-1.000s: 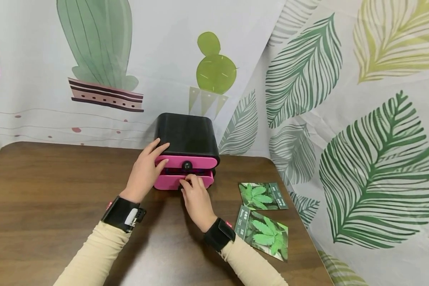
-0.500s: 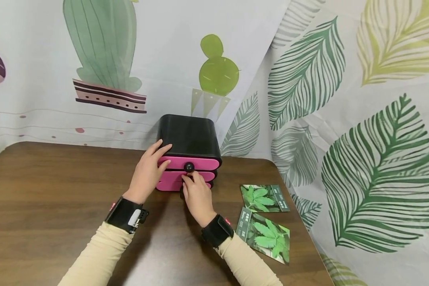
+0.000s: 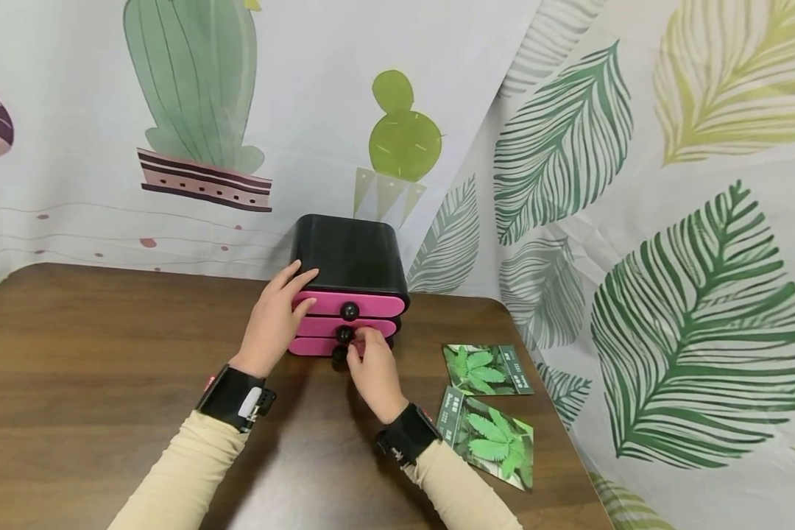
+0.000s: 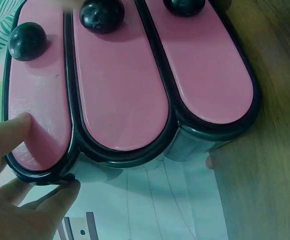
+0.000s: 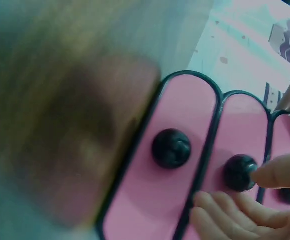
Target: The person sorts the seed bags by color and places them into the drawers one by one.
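Note:
A small black cabinet with three stacked pink drawers stands at the table's back. All three drawer fronts sit flush in the frame. My left hand holds the upper left corner: its thumb presses the top drawer, and its fingers lie on the black casing. At the middle drawer is my right hand, its thumb against the edge of the round black middle knob without wrapping it. Its other fingertips lie by the pink front. The bottom knob is free of both hands.
Two cards with green leaf pictures, an upper one and a lower one, lie to the right on the brown wooden table. Behind hangs a printed cloth with cactus and leaf patterns, close to the cabinet's back.
The middle drawer, pulled out a second ago, has slid back in under my right hand. That hand has since moved slightly right off the knob. My left hand stays on the cabinet's corner.

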`<state>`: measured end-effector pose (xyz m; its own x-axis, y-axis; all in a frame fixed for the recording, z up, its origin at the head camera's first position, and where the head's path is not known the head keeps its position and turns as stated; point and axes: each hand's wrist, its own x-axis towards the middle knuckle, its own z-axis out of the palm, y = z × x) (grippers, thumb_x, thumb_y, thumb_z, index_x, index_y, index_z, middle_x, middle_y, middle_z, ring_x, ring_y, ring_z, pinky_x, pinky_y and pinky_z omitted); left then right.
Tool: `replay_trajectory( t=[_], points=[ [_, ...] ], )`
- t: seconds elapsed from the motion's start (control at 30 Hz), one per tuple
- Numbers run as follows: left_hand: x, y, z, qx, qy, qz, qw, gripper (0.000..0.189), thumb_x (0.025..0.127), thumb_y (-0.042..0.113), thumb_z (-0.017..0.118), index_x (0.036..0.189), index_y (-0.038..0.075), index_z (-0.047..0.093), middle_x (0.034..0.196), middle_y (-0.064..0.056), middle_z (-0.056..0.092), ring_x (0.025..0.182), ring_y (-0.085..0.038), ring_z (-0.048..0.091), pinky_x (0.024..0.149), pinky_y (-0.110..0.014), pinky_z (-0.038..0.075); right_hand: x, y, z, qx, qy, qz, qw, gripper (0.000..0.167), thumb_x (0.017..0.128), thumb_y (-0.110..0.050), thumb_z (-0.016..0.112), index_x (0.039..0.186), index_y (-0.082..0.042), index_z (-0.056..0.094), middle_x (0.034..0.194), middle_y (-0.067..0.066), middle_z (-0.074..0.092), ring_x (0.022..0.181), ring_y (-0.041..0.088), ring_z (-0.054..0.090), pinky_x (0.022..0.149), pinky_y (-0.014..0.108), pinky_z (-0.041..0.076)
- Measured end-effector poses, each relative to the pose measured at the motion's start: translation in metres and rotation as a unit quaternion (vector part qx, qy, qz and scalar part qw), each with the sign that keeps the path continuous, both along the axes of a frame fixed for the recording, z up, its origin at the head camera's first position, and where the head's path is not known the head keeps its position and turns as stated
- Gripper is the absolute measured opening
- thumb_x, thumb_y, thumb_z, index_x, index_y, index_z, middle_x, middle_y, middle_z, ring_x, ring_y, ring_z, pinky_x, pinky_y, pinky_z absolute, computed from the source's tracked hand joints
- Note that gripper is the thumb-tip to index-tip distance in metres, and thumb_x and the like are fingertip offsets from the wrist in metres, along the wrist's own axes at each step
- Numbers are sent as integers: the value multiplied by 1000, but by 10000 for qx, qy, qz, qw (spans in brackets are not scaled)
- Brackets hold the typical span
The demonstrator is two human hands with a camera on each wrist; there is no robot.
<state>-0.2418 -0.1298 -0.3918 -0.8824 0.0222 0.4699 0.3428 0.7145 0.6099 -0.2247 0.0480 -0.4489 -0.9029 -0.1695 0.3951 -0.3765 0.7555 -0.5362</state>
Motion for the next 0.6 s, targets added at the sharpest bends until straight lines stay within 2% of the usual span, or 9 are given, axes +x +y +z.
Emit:
replay_trajectory(
  t=[0.13,0.37,0.47,0.6],
  points=[
    [0,0,0,3,-58,-15,10000,50,87,13,65,135,13,50,148,-16,35,132,-38,37,103,-52,37,-4,4,-7,-70,-558,66,9984,14,87,-10,60,100,-3,62,95,8,63,87,18,60,76,28,50],
    [1,0,-1,21,-152,-26,9999,51,87,14,64,136,14,49,149,-15,33,134,-37,36,104,-51,37,-9,0,-17,-347,-1299,507,9896,25,88,-10,59,112,-2,63,105,13,68,86,20,66,70,24,53],
    [1,0,-2,0,-133,-20,9999,51,88,14,64,136,14,49,149,-15,33,134,-37,36,104,-51,37,-10,-3,-19,-373,-1340,501,9890,26,89,-10,59,114,-3,64,107,13,68,86,20,67,69,22,53],
    [1,-1,-2,3,-61,13,10000,50,88,14,64,136,14,49,149,-14,34,133,-37,36,104,-51,37,-13,-6,-21,-327,-1175,464,9915,25,88,-10,61,111,-4,66,102,12,70,85,20,67,69,23,52]
  ],
)
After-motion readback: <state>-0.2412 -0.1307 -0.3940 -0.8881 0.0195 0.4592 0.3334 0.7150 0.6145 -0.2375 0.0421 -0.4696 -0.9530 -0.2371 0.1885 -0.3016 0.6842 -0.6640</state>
